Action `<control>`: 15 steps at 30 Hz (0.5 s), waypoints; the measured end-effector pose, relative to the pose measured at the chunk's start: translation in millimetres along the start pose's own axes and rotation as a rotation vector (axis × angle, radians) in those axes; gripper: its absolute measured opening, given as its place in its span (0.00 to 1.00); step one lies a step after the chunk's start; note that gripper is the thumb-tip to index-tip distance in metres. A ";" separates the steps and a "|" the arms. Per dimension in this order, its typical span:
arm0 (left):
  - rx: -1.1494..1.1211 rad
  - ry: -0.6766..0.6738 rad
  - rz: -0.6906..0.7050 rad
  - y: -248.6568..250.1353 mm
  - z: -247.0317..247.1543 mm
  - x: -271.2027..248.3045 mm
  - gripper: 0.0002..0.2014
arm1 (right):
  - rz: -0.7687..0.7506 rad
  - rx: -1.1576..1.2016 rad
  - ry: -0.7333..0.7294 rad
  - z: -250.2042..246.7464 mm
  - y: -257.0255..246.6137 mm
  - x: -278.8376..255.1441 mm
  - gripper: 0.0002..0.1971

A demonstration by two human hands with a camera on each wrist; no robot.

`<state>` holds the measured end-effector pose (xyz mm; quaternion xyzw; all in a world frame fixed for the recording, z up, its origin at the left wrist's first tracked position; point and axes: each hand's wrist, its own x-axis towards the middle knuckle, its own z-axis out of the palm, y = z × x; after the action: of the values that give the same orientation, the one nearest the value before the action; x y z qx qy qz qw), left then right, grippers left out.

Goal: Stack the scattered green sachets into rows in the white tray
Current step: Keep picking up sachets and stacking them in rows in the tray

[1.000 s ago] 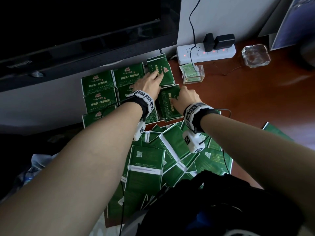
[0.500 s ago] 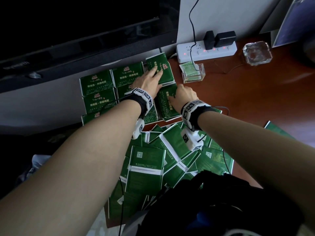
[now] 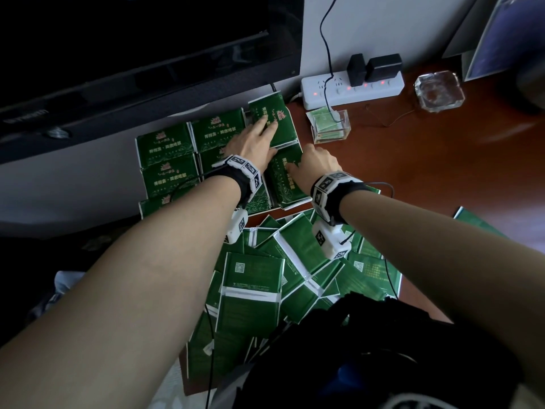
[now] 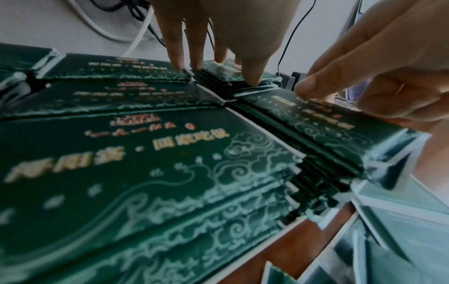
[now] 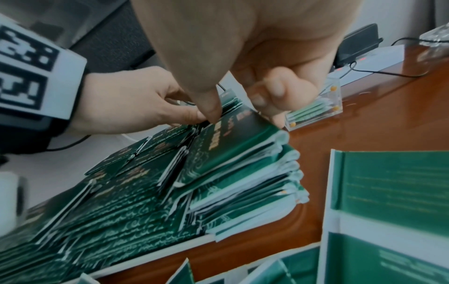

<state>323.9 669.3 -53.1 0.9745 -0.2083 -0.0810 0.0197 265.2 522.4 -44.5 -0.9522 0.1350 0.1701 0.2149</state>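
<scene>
Green sachets stand in stacked rows in the white tray (image 5: 155, 251), whose rim shows along the near side. My left hand (image 3: 259, 131) lies with straight fingers pressing on the far right stack (image 3: 280, 113), as the left wrist view shows with fingertips (image 4: 177, 63) on the stack tops. My right hand (image 3: 306, 157) is at the near right stack (image 3: 283, 184). Its thumb (image 5: 213, 115) sits on the top sachet (image 5: 230, 146) and its curled fingers hold that sachet's far edge. A loose pile of sachets (image 3: 265, 278) lies on the desk in front of the tray.
A clear plastic box (image 3: 331, 126) with green packets stands just right of the tray. Behind it are a white power strip (image 3: 351, 87) with cables and a glass ashtray (image 3: 439, 90). A dark monitor (image 3: 132, 54) overhangs the tray's back. A black bag (image 3: 383, 349) lies nearest me.
Both hands stay on the two right-hand stacks. The right hand has shifted slightly farther over the top sachet of the near stack.
</scene>
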 end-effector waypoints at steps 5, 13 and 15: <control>0.010 0.006 0.001 5.2 -8.5 -15.7 0.27 | -0.002 -0.020 0.048 -12.0 10.1 -12.3 0.21; -0.003 0.081 0.002 43.8 -20.4 -55.1 0.22 | 0.026 -0.110 -0.045 -32.3 62.3 -47.7 0.12; -0.057 0.086 0.038 64.8 -20.2 -57.3 0.22 | 0.034 -0.164 -0.064 -36.1 81.4 -62.0 0.11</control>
<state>249.6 633.7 -20.0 0.9720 -0.2233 -0.0445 0.0578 191.7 446.5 -19.7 -0.9582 0.1301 0.2144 0.1376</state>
